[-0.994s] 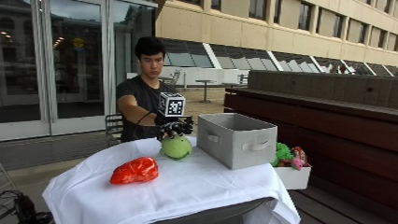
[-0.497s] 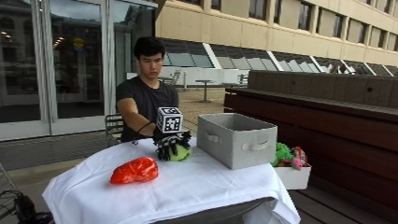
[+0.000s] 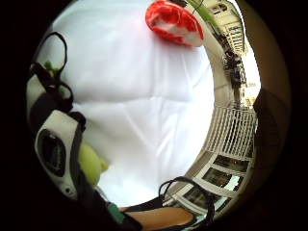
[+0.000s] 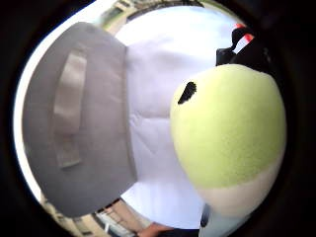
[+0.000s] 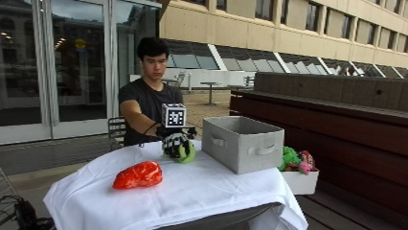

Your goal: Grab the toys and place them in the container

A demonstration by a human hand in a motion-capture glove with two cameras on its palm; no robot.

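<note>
Gloved right hand [image 5: 174, 144] curled over green plush toy [image 5: 186, 152], gripping it, beside grey container [image 5: 242, 143] on tabletop [image 5: 191, 187]

No readable text, labels, brands or numbers on anything

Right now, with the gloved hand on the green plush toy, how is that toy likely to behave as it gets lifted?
The green plush toy looks soft and fuzzy, so it probably squashes under the gloved right hand gripping it. It is likely light for its bulk, as stuffed toys are. Its rounded body might roll on the white tablecloth if released beside the grey fabric bin.
</note>
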